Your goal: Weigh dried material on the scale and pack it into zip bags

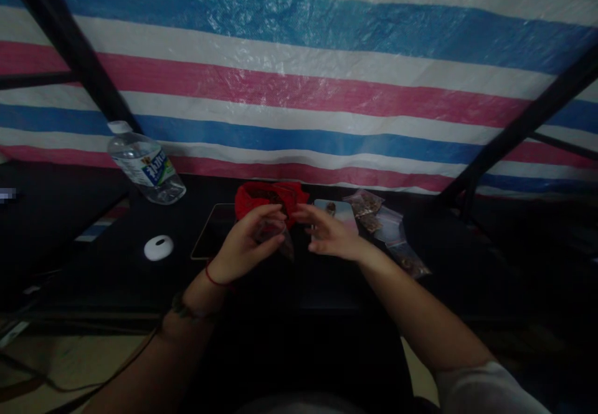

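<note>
My left hand (243, 246) holds a small clear plastic bag (279, 239) above the dark table (116, 277), fingers curled around it. My right hand (329, 233) is just to its right, fingers spread, with the fingertips reaching toward the bag's top edge; whether they touch it I cannot tell. Right behind both hands lies a red pouch (268, 199) with dark small pieces in it. A red string circles my left wrist.
Several small clear bags (387, 230) with brown contents lie to the right. A phone (339, 211) and a dark tablet (212, 230) lie flat near the pouch. A water bottle (144, 165) and white earbud case (159, 247) sit left. A striped tarp hangs behind.
</note>
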The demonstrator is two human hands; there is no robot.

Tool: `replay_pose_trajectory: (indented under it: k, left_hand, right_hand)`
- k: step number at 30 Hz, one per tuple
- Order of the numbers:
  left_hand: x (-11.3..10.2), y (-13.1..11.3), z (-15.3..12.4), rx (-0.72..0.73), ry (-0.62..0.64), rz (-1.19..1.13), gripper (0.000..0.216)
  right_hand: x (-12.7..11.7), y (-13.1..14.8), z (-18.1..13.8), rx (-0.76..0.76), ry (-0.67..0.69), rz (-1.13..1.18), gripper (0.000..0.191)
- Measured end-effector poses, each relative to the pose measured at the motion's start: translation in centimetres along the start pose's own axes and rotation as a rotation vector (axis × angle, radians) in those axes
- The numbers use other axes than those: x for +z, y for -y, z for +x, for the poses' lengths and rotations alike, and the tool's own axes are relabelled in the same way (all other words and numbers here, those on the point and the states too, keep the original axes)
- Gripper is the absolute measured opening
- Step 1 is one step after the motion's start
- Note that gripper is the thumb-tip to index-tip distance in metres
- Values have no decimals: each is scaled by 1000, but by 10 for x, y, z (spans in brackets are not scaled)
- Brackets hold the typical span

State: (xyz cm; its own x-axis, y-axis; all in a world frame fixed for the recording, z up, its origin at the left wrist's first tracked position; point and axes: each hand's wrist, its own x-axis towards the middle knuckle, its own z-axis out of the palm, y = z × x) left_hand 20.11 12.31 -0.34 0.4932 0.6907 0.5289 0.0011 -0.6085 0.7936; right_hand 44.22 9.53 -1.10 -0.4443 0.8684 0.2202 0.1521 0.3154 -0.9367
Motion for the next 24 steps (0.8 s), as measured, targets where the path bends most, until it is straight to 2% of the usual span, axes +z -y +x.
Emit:
replay_pose_trajectory:
  k: [1, 4, 6, 8, 9, 12, 13, 15, 19, 24]
  left_hand:
    - [6, -3, 1, 9, 16, 25, 48]
    - [6, -6, 2, 21, 68, 181, 48]
    - [-12, -1, 2, -2, 54, 306, 50]
    - [-40, 11, 0, -121, 14, 448, 38]
    - [-55, 19, -1, -211, 67, 539, 36]
    - [-86, 45, -7, -441, 471, 712, 31]
    - [-90, 53, -9, -480, 557, 759, 31]
    - [-91, 67, -11, -443, 573, 851, 37]
    - [-80, 86, -7, -335, 506, 977, 40]
    - [-77, 98, 12, -206, 605, 965, 40]
  right_hand:
    - [16, 1, 5, -2, 81, 66, 85]
    - [49, -4, 18, -30, 60, 187, 78]
    - [55, -11, 23, 21, 50, 267, 67]
    - [54, -21, 26, 107, 36, 360, 61]
    - [53, -26, 26, 142, 5, 408, 60]
    - [53, -40, 24, 198, -90, 497, 60]
    - [55, -44, 22, 198, -100, 497, 61]
    - [59, -51, 19, 179, -84, 472, 64]
    - [64, -58, 14, 160, -37, 486, 67]
    - [63, -55, 11, 156, -5, 523, 68]
